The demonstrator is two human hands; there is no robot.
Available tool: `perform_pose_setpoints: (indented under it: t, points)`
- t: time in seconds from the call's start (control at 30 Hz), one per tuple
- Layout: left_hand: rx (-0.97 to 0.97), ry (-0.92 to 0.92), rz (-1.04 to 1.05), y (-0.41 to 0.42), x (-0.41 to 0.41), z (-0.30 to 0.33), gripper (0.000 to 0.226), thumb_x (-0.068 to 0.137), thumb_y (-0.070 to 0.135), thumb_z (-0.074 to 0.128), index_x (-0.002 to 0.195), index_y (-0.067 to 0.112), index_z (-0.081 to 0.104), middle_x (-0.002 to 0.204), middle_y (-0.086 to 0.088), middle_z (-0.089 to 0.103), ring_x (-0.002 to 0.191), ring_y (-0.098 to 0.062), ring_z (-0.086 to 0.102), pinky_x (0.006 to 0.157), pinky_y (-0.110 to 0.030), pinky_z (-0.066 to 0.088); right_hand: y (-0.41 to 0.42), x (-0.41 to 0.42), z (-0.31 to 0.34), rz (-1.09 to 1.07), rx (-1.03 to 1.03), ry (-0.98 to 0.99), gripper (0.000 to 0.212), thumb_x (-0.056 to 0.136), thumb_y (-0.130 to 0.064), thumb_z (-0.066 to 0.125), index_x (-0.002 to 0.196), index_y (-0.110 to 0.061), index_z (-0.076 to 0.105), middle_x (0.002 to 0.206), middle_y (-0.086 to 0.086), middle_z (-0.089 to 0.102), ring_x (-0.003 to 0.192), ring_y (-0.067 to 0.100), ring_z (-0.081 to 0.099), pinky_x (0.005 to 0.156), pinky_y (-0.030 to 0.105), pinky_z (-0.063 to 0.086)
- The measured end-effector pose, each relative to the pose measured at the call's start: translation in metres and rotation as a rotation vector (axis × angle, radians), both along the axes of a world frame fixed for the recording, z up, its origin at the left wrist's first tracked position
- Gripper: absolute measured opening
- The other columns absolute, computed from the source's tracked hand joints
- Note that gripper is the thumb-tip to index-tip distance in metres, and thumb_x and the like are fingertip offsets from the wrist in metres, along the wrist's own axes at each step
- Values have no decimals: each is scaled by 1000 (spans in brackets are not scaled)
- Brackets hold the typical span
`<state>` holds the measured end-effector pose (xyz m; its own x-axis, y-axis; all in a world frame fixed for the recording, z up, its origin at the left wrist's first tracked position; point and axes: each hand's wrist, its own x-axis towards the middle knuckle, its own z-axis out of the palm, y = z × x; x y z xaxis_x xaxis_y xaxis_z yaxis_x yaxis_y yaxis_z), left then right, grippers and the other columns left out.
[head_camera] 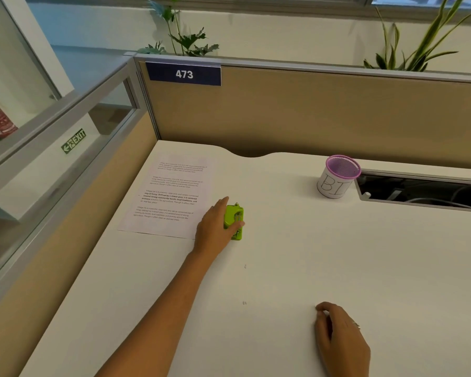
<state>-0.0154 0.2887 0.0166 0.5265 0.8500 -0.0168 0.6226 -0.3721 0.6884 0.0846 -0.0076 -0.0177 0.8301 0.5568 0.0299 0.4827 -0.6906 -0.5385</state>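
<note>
Grips the green stapler [234, 217] with the left hand [215, 229], mid-desk [283, 268] at 4 o'clock just beside the printed sheet [172, 197], likely to bring it onto a corner, and rests the right hand [340, 338], loosely curled and empty, at 5 o'clock.

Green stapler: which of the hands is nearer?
Left. The left hand grips the green stapler, fingers over it; the right hand rests on the desk apart from it, to its right and nearer the person.
</note>
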Motion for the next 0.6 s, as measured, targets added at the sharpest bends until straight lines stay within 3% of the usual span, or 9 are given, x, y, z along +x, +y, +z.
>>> perform_pose_setpoints:
  t: [0.07,0.23,0.43,0.6]
  points:
    - [2,-9,-128,-2,-10,-12,75,83,41,66,145,26,28,155,-3,28,142,-25,24,112,-46,29,0,-1,0,5,0,1,19,83,-11,64,87,-29,62,77,-14,61,72,20,59,53,28,42]
    - [102,59,-194,-9,-16,-35,64,88,36,60,145,27,31,155,-6,27,144,-23,19,115,-44,14,0,0,1,16,15,-6,19,83,-10,64,87,-28,63,76,-14,60,71,18,59,53,28,42]
    - [142,7,-147,-20,-22,-32,72,90,31,58,149,23,17,158,-8,18,141,-25,27,113,-44,27,-3,1,-2,74,58,4,20,85,-9,63,91,-28,60,78,-14,59,72,16,57,55,27,41]
    - [287,20,-101,-63,-51,-39,55,93,14,51,144,7,32,152,-10,32,140,-26,33,112,-41,34,27,-6,5,331,163,-62,17,78,3,71,89,-11,69,87,0,65,78,21,63,68,32,51]
